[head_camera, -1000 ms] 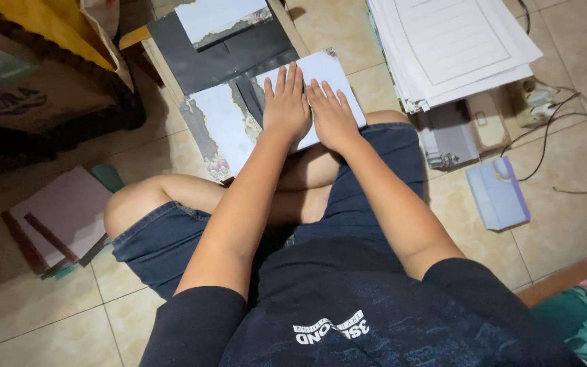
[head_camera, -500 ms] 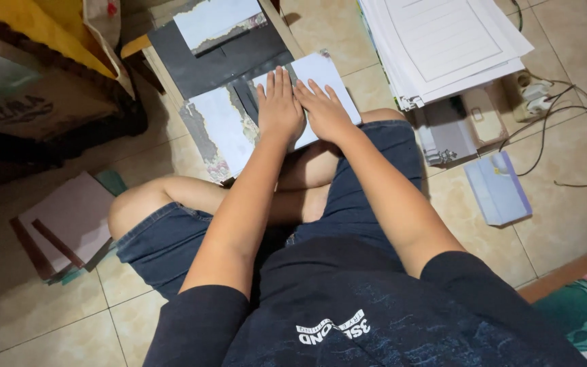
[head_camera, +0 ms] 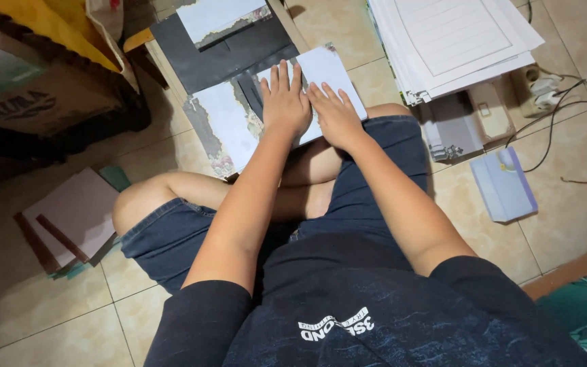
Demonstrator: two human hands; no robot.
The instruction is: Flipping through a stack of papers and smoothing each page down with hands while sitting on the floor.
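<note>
Both hands, the left hand [head_camera: 284, 102] and the right hand [head_camera: 338, 117], lie flat with fingers straight, holding nothing, pressing on the open white-and-grey folder [head_camera: 239, 126] so it stays flat against the knees above the tiled floor [head_camera: 56, 306].

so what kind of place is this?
Probably a room at home used as a craft or binding workspace. The person sits cross-legged on a tiled floor, both hands flat on an open book cover, with a stack of white sheets and a cardboard box nearby.
</note>
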